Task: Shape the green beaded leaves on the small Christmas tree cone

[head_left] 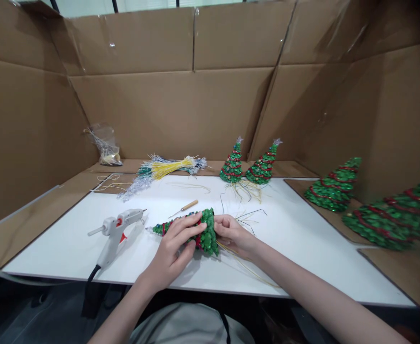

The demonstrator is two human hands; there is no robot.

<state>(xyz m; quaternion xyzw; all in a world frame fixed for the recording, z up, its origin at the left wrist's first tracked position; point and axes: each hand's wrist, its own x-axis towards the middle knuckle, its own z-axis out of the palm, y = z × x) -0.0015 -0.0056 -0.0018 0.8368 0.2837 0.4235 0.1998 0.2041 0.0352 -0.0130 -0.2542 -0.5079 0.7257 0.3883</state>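
Both forearms reached forward, converging; the left hand [174,248] lay palm-down, fingers spread (slightly curled), while the right hand [233,234] cupped inward, fingers bent.

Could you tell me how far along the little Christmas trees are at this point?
Four finished-looking trees stand at the back and right of the white board. A fifth tree lies on its side, held by the left hand and right hand. The wire bundle is unused; the glue gun lies beside them.
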